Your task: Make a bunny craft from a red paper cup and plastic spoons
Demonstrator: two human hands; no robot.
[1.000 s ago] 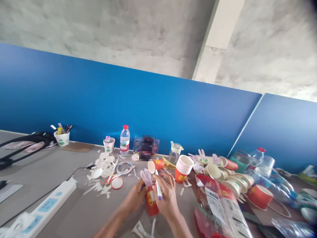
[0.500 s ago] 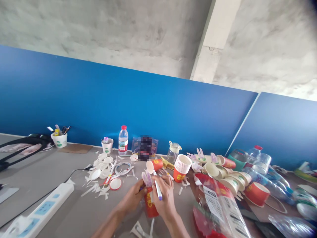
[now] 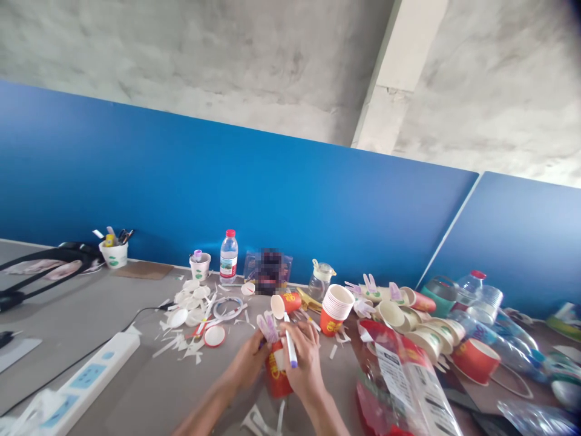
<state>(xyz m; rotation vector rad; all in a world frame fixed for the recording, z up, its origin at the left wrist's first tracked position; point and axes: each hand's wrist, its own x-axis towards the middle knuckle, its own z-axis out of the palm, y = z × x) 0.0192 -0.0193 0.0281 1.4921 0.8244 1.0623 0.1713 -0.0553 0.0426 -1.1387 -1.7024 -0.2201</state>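
My left hand (image 3: 249, 364) is closed around a red paper cup (image 3: 275, 370) with purple paper ears (image 3: 267, 327) standing up from its rim. My right hand (image 3: 305, 360) presses against the same cup from the right and pinches a white marker with a purple tip (image 3: 290, 345). Both hands meet low in the middle of the view, over the grey table (image 3: 91, 321).
White paper scraps and round cut-outs (image 3: 193, 312) lie left of the hands. A stack of red cups (image 3: 336, 309), finished eared cups (image 3: 381, 293), plastic bottles (image 3: 481, 303) and a red plastic bag (image 3: 399, 375) crowd the right. A white power strip (image 3: 86, 378), water bottle (image 3: 228, 257) and blue partition (image 3: 272, 194) surround them.
The hands and cup stay in nearly the same place; only the camera has shifted slightly.
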